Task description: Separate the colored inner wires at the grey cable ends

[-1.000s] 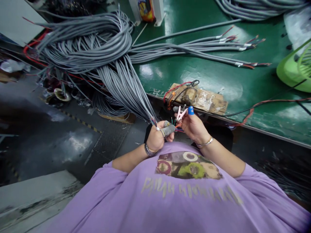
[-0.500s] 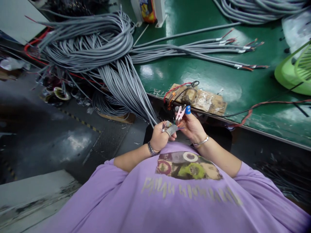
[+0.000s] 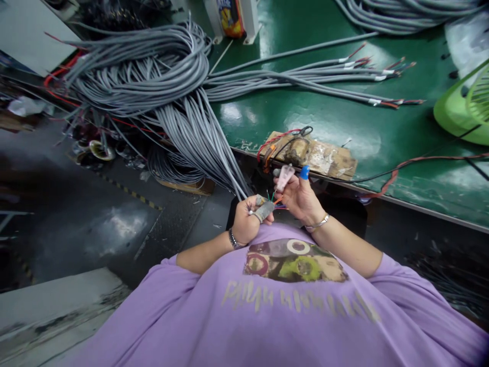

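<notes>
Head view: two hands (image 3: pixel 275 209), one clip (image 3: pixel 283 178).

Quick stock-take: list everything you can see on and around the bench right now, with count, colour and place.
cable bundle: one big heap, grey, off the bench's left end, strands running down to the left hand
cut cables: several, grey with red and white ends, lying across the bench
bench: one, green, glossy, upper right
wood block: one, brown, at the bench's near edge, red and black leads on it
fan: one, light green, right edge
far coil: one, grey, top right
clip: one, pink, in the right hand
thin wires: a few, green, red, orange, between the hands
left hand: closed on a grey cable end, taped finger
right hand: holds the clip, blue fingertip cap
</notes>
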Demonstrator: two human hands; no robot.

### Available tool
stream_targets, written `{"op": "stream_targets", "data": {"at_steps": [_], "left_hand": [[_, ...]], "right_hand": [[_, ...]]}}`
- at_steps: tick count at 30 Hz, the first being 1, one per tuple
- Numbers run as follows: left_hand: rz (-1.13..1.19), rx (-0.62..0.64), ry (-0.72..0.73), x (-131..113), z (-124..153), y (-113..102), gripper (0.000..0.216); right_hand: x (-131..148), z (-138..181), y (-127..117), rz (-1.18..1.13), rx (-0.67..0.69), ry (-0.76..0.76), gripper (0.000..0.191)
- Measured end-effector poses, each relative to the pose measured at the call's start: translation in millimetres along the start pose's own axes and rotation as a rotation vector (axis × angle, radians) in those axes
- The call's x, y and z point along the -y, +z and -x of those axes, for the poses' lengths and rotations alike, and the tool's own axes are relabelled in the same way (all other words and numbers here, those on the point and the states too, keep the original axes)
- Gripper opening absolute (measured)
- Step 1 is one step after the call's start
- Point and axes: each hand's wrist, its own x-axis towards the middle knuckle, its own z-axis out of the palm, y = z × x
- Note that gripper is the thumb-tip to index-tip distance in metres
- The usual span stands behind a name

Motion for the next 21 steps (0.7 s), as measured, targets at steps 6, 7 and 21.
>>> {"op": "stream_targets", "data": {"at_steps": [6,7,21], "left_hand": [[-0.051,0.028,0.014,-0.1,0.6,-3.5,0.039],[-0.062,0.034,0.015,-0.2,-0.1,-3.2,0.04],[-0.096,0.078,-0.044,0.6,-6.0,-2.7,0.038]], "right_hand": [[10.5,10.8,-12.7,0.09,0.195,0.229,0.046],[13.6,12.9,-13.9,0.118,0.211,0.251,0.043],[27.3,17.6,-1.7,0.39,0.113,0.24,0.035]]}}
